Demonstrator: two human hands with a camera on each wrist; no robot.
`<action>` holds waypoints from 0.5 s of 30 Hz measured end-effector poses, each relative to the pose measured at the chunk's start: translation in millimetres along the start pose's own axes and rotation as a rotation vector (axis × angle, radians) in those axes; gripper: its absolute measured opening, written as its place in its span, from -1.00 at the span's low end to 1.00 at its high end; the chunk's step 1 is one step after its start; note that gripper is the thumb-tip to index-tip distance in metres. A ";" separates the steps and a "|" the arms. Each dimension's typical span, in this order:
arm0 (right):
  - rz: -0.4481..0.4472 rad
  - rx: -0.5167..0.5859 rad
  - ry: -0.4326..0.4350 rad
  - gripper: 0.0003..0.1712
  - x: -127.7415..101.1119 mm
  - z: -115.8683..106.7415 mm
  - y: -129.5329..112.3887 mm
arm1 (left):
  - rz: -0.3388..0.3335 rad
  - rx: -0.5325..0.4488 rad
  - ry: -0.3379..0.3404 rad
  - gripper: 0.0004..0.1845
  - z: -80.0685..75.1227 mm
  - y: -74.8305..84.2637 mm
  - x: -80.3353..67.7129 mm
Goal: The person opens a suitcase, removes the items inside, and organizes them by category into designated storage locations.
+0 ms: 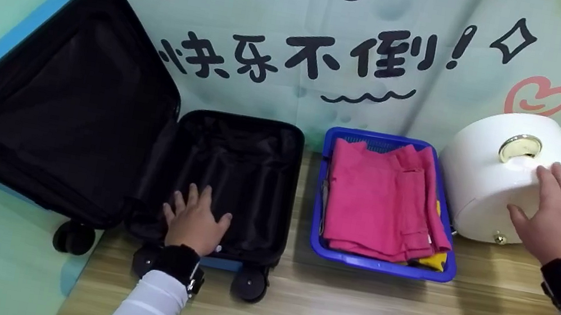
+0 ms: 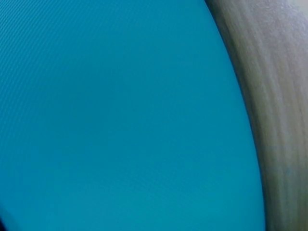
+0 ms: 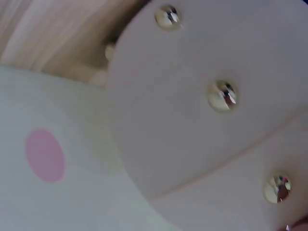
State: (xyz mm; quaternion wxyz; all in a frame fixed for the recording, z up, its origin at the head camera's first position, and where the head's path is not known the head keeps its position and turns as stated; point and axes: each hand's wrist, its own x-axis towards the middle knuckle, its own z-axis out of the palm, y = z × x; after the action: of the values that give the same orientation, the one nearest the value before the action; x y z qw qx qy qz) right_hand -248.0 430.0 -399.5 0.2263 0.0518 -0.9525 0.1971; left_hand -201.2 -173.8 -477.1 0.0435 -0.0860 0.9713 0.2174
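Two hands spread flat, left hand resting on the black lining of an open suitcase at the surface's left edge, right hand with straight fingers on a white case at the right edge, blue basket of pink clothes between them.

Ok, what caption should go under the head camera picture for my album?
Left hand rests flat in the open suitcase; right hand touches the white case beside the basket of folded clothes.

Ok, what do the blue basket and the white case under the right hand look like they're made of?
The blue basket looks like moulded plastic: glossy rim, perforated mesh wall. The white case seems smooth hard plastic or leatherette, hard to tell, with shiny gold metal studs. The right hand rests on it.
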 end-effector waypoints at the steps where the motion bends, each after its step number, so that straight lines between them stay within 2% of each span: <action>1: 0.046 0.020 -0.004 -0.03 -4.0 1.5 1.0 | 0.001 -0.002 0.000 -0.09 -0.1 0.0 0.0; 5: 0.268 0.112 0.014 0.11 -19.1 9.2 3.8 | -0.002 -0.004 -0.005 -0.08 -0.5 -0.2 0.7; 7: 0.365 0.154 0.041 0.12 -25.2 14.0 5.9 | -0.003 -0.004 -0.007 -0.08 -0.8 -0.4 0.9; 9: 0.440 0.189 0.034 0.09 -30.6 17.8 9.5 | -0.002 -0.003 -0.008 -0.08 -0.8 -0.4 1.0; 12: 0.508 0.217 -0.057 0.01 -36.4 21.1 17.1 | 0.001 -0.002 -0.006 -0.08 -0.4 -0.4 1.1; 15: 0.526 0.215 -0.186 -0.04 -39.2 22.2 24.9 | -0.001 0.003 -0.004 -0.07 0.3 -0.2 1.2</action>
State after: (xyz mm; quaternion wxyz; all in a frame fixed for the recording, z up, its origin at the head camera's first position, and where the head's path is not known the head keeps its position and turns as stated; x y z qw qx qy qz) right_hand -226.8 444.3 -444.2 0.0725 -0.1553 -0.9235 0.3432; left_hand -202.3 -174.1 -477.6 0.0455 -0.0859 0.9715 0.2160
